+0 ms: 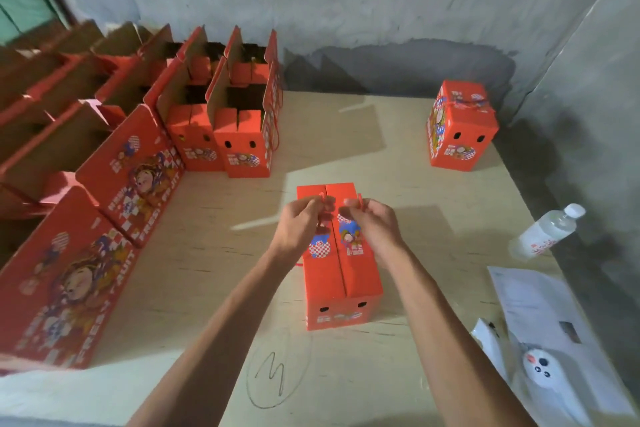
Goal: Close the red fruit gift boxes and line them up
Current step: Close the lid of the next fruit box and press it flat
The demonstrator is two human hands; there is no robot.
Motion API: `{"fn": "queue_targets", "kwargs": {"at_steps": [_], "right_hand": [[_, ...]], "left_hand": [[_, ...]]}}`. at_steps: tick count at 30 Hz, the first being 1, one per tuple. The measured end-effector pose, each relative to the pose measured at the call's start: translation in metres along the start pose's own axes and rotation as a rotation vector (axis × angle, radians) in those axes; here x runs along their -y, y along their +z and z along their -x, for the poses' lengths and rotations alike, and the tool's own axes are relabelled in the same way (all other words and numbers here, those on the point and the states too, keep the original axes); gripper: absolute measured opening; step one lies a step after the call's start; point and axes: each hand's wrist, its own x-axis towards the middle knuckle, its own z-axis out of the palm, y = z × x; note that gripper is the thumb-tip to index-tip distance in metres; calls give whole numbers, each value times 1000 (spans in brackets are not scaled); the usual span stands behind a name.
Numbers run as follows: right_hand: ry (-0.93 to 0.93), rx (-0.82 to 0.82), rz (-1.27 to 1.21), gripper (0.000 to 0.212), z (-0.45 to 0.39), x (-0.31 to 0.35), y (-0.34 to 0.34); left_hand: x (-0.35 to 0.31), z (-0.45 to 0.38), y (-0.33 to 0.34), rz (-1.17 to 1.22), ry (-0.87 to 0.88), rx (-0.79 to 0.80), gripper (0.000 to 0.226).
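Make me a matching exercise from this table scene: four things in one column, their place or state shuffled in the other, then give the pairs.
Things:
1. box under the hands
2. far box
3. water bottle
4. boxes at the left

Places or states:
A. lying on its side by the table's right edge
B. flaps standing open
C. standing closed and alone at the back right
D. flaps folded shut, both hands holding its red cord

Pairs: 1-D, 2-C, 3-A, 4-B
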Motion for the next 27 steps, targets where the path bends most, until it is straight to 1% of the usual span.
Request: {"fn": "queue_targets", "kwargs": {"at_steps": [1,2,3,4,6,7,8,10,11,12,13,14,16,18,20,22,24,27], "right_hand": [[-25,92,-27,13,3,12,6],[-47,178,-44,15,5,22,12],[-71,235,-19,13,6,29,16],[-95,257,35,11,6,34,20],[-122,253,154,13,6,40,23],[-121,261,182,15,6,41,24],[-116,280,181,15,8,40,24],[-104,315,178,6,13,34,23],[-82,320,179,8,15,30,23],[-54,323,156,14,15,28,23],[-34,321,127,21,14,28,23],[-22,304,109,27,12,30,24],[-9,226,102,27,6,40,28],[13,121,96,30,-3,51,32],[7,34,98,36,-12,61,29],[-9,-12,90,33,-24,74,21],[-25,-43,110,28,-34,92,10],[-67,-115,183,28,-50,123,-6]], "left_hand": [[-11,-4,3,2,28,14,34],[-21,-7,5,-50,73,3,37],[-27,-9,5,-158,126,-35,38],[-30,-10,4,-294,184,-64,38],[-33,-13,2,-551,311,-58,32],[-32,-14,-1,-629,352,-52,30],[-30,-16,-4,-658,356,-54,28],[-33,-17,-9,-613,291,-64,24],[-34,-19,-11,-568,246,-67,18],[-36,-20,-13,-528,204,-75,10],[-39,-20,-14,-496,170,-83,7],[-41,-22,-15,-459,144,-90,12],[-44,-23,-12,-351,115,-90,19],[-48,-19,-6,-253,169,-116,17],[-50,-14,2,-188,277,-147,27],[-55,-12,10,-173,379,-123,39],[-60,-15,18,-197,385,-82,53],[-68,-32,32,-304,320,-30,75]]}}
